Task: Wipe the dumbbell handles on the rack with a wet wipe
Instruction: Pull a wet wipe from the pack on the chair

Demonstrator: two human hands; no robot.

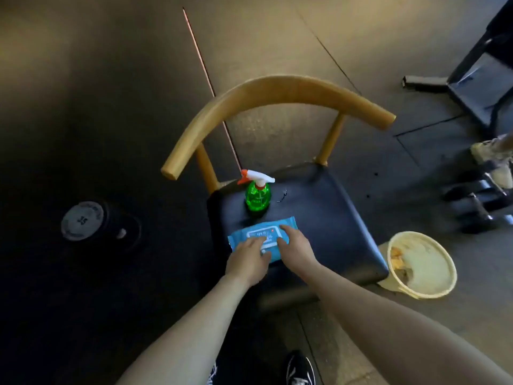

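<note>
My left grip (247, 259) lies flat, fingers straight, on the wipe pack (241, 235), pinning it to the chair seat (319, 218) so it won't slide. My right grip (297, 248) rests at the flap; whether it pinches it, I cannot tell. A spray bottle (257, 197) stands at the pack's 12 o'clock. The dumbbells (474, 200) lie at 3 o'clock, not yet wiped, I judge.
</note>
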